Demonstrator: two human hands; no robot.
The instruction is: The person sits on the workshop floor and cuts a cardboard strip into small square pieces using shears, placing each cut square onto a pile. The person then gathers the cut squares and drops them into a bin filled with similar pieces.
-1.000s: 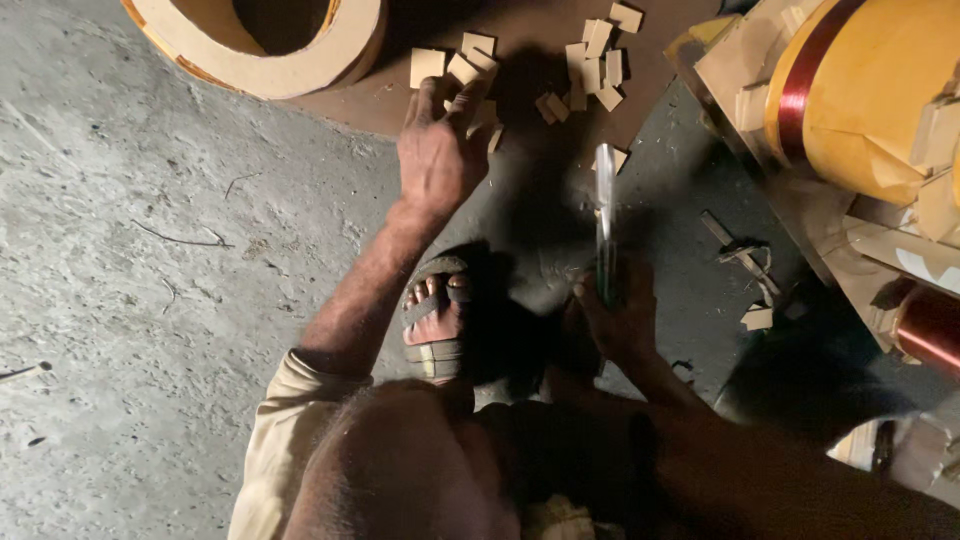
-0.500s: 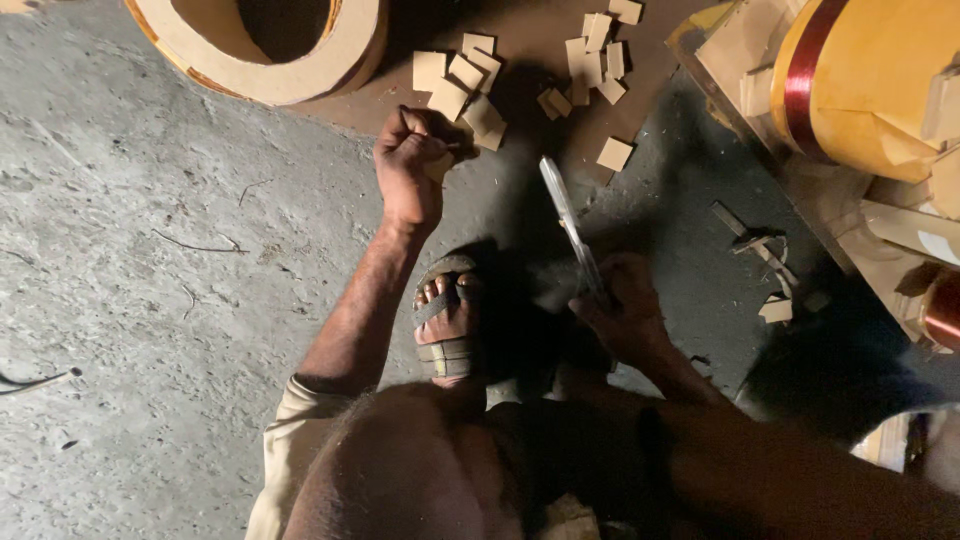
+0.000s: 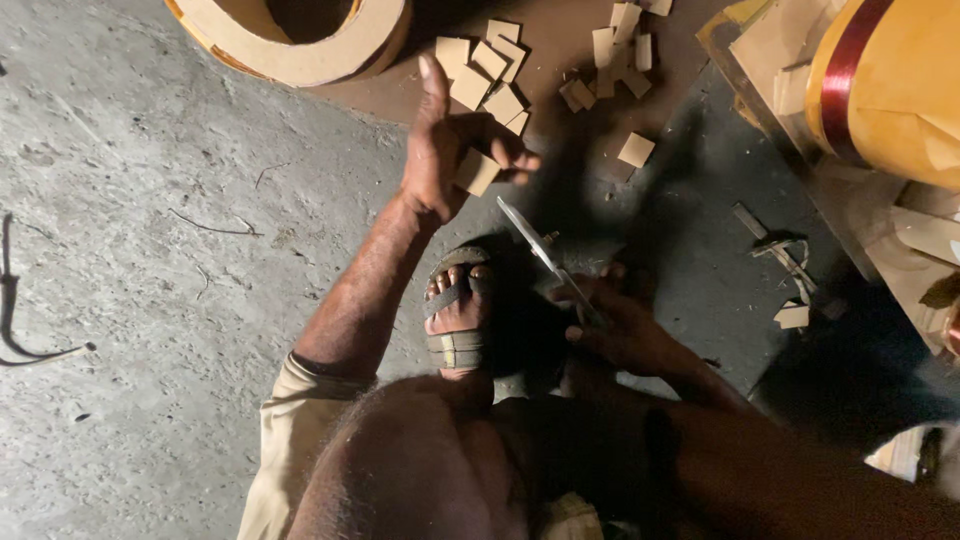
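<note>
A small tan wooden block (image 3: 477,171) is sitting in the left hand (image 3: 452,150), which is raised above the concrete floor (image 3: 140,230); the grip is closed on the block, with the thumb and curled fingers pinching it while the index finger is pointing up toward the top of the view. The block is hanging just below a loose pile of similar wooden pieces (image 3: 490,70) that are lying on a brown board (image 3: 560,40), and a second scatter of pieces (image 3: 615,55) is lying a little to the right of it. One single square piece (image 3: 636,150) is lying apart, on the darker floor.

The right hand (image 3: 620,330) is resting low, near the person's knee, and its grip is closed around the handle of a flat metal blade (image 3: 535,240). The blade is slanting up and to the left, its tip pointing toward the held block but staying apart from it.

A foot in a strapped sandal (image 3: 458,315) is resting on the floor between the two arms. A thick, pale ring-shaped roll (image 3: 300,45) is lying at the top edge, and a large yellow drum with a red band (image 3: 890,80) is standing at the upper right, with offcuts and scraps (image 3: 785,255) lying beside it.
</note>
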